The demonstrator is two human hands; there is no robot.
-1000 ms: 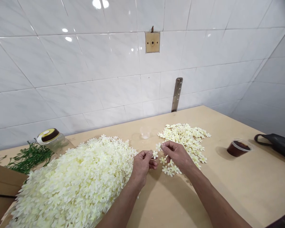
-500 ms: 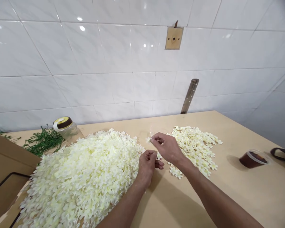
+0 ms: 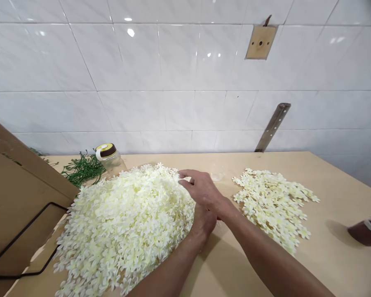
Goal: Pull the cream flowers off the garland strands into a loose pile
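A big heap of cream fabric flowers (image 3: pixel 126 222) covers the left half of the wooden table (image 3: pixel 327 268). My right hand (image 3: pixel 200 190) reaches across to the heap's far right edge, thumb and forefinger pinched on one cream flower (image 3: pixel 186 180). Just below that wrist, my left hand (image 3: pixel 205 222) rests against the heap's right side. Its fingers are hidden under my right hand. A smaller, flat spread of the same flowers (image 3: pixel 275 204) lies to the right of both hands.
A small clear cup (image 3: pixel 217 176) stands between the two piles. A jar with a yellow-brown lid (image 3: pixel 106 153) and green plastic stems (image 3: pixel 83 169) sit at the back left, a cardboard box (image 3: pixel 15 198) at the left edge, a brown tub (image 3: pixel 366 232) at far right.
My right hand has carried its flower leftwards from beside the small spread to the big heap's edge. My left hand has slipped under the right wrist. The view has swung left.
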